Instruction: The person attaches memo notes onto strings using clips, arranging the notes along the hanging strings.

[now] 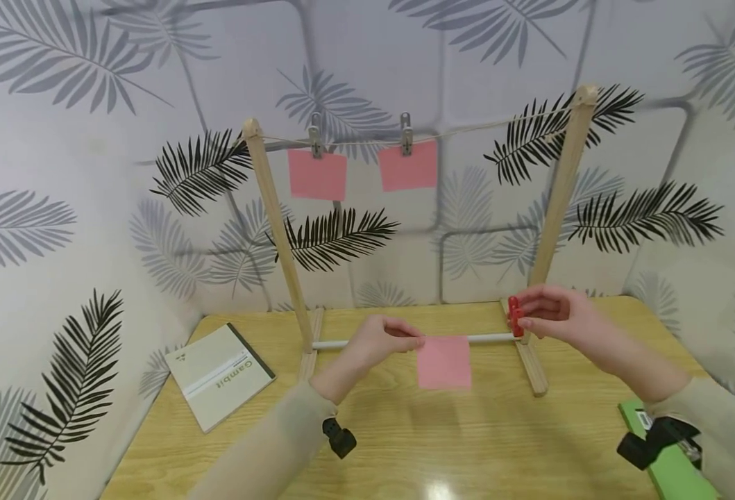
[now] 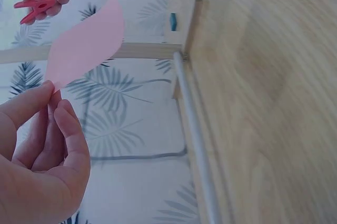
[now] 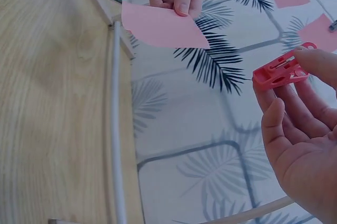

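Observation:
Between thumb and fingers, my left hand pinches one corner of a pink paper square, which is held up in front of the white rod. My right hand holds a red clothespin near the right post. In the right wrist view the clothespin lies between the thumb and fingertips, apart from the paper. Above, two pink papers hang from a string, each under a metal clip.
Two wooden posts carry the string, joined low down by a white rod. A notebook lies on the table at left. On the right a green item lies partly under the right forearm. A leaf-patterned wall stands behind.

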Available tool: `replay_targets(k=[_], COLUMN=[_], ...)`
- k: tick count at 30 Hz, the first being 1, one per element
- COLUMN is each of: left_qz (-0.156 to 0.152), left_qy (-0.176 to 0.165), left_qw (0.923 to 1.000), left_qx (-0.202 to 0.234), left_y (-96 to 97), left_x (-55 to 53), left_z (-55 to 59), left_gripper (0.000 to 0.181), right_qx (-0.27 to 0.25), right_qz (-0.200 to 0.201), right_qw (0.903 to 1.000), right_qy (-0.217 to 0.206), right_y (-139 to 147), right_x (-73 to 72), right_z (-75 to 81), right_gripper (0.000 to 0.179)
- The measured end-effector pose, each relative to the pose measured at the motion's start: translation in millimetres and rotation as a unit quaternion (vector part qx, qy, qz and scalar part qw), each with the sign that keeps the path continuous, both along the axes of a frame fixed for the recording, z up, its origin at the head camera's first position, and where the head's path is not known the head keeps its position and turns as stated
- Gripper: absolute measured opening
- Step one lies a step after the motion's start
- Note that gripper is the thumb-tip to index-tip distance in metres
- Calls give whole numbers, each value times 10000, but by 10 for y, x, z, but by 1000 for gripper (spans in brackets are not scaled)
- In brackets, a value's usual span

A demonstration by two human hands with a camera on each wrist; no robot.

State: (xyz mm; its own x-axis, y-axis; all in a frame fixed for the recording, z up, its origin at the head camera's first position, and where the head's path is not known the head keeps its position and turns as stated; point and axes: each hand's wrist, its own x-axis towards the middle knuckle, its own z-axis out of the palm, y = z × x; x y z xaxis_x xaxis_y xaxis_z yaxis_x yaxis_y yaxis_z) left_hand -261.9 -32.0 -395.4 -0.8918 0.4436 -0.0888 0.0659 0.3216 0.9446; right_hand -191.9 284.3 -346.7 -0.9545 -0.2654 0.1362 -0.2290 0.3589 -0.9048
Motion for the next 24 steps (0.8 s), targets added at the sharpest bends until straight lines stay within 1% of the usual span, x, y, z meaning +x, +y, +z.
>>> replay_targets(k=[2,4,8,11,14,17,21,24], left_qz=[-10,-21,-7,-18,9,109,185,146], left_qy=[-35,-100,-234,-201,-121,-100,-95,-8], left_qw=[9998,9994,9981,9974,9974,9976,9979,9979], left_qx=[180,340,573,685,717,672,607,631], left_y=[19,40,92,133,165,194,227,244], left_x=[-15,-27,-49,-62,-77,-91,-118,-141], left_z=[68,128,226,287,337,398,493,564], left_gripper=[16,17,19,19,19,19,19,19], right_qx=[-68,-150,-334,-491,-782,-1334,-2030,-2279], right_qz=[-21,-38,4,62,163,393,691,717], right_qw=[10000,9999,9994,9988,9968,9903,9767,9710], right_qy=[66,67,64,60,18,36,76,52], right_y=[19,38,65,84,95,108,131,142], right_x=[-19,-33,-65,-87,-110,-138,-168,-185], right_z=[47,96,189,251,310,361,425,483], right_gripper=[23,22,27,30,31,31,32,32])
